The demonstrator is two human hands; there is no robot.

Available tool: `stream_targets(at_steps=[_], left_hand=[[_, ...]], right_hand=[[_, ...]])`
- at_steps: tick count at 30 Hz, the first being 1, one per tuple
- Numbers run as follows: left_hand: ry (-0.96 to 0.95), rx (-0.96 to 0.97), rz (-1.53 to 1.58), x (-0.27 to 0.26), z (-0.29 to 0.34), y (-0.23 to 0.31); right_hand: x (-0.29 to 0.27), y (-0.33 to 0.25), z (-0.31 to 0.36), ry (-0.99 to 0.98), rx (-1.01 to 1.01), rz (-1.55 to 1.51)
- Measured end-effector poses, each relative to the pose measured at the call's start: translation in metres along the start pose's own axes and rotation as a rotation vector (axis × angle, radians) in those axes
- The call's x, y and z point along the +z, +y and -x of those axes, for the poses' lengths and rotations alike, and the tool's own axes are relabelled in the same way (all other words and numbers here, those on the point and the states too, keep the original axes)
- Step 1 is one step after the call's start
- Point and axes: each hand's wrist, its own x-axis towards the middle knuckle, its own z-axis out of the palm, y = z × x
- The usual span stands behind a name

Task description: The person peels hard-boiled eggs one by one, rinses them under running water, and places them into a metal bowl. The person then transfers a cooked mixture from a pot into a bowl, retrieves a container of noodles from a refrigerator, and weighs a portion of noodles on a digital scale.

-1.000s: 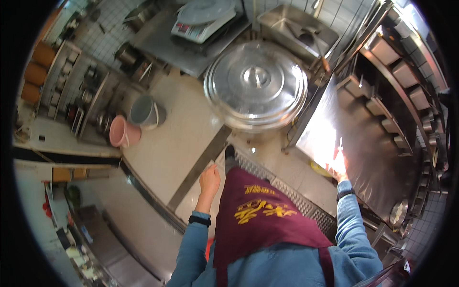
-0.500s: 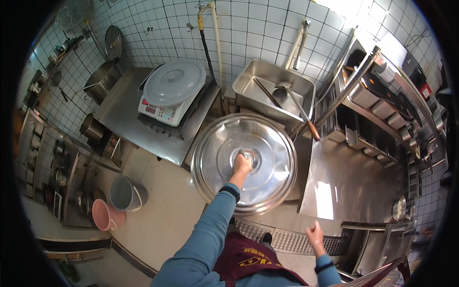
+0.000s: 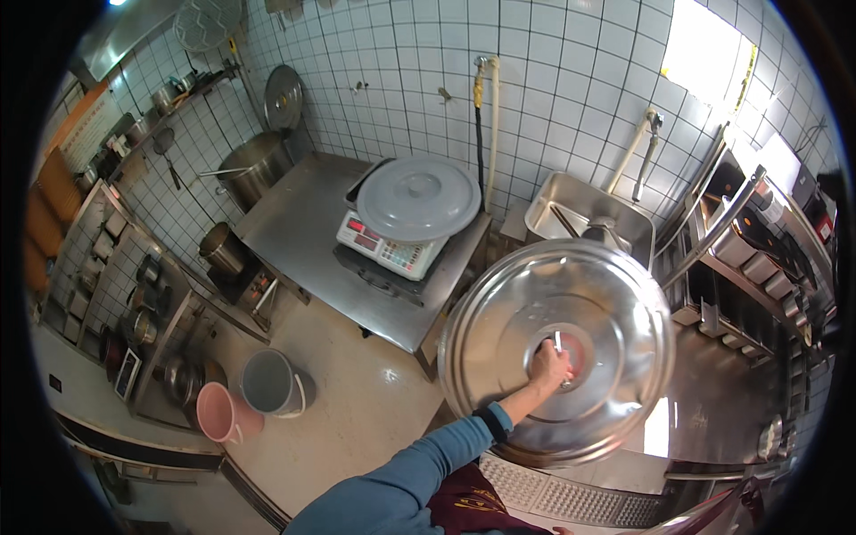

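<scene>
- At four o'clock we see a silvery lid (image 3: 611,357) patterned with concentric rings.
- At six o'clock our sleeve (image 3: 383,486) is blue, our wrist band (image 3: 493,423) black, our apron (image 3: 455,510) maroon with yellow lettering.
- At eight o'clock we have a pink bucket (image 3: 230,415) and a grey bucket (image 3: 276,385).
- Toward twelve we find a pale grey cover (image 3: 419,209) and a white scale (image 3: 397,251).
- At one o'clock we face white tiles (image 3: 571,98) with dark grid lines.
- At five o'clock our floor plate (image 3: 575,499) is silvery, dotted with rows of studs.

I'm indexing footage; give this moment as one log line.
left hand: gripping handle of metal lid; steel basin: partly hidden; grey lid: atop scale; pink bucket: beside grey bucket
</scene>
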Motion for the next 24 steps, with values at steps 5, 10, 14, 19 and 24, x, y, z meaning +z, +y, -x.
stream_targets(at_steps=[5, 10, 14, 19, 24], left_hand=[[-0.312, 0.343, 0.263, -0.049, 0.053, 0.099], [-0.308, 0.59, 0.395, -0.119, 0.054, 0.232], [-0.271, 0.865, 0.454, -0.208, 0.023, 0.333], [-0.084, 0.94, 0.377, -0.34, -0.049, 0.425], [0.051, 0.874, 0.468, -0.456, -0.19, 0.487]], right_hand=[[0.055, -0.001, -0.013, -0.05, 0.03, -0.293], [0.089, 0.008, 0.046, -0.092, 0.114, -0.419], [0.109, -0.032, 0.064, -0.098, 0.141, -0.394], [0.15, -0.132, 0.052, -0.065, 0.145, -0.39], [0.199, -0.255, 0.054, -0.022, 0.158, -0.419]])
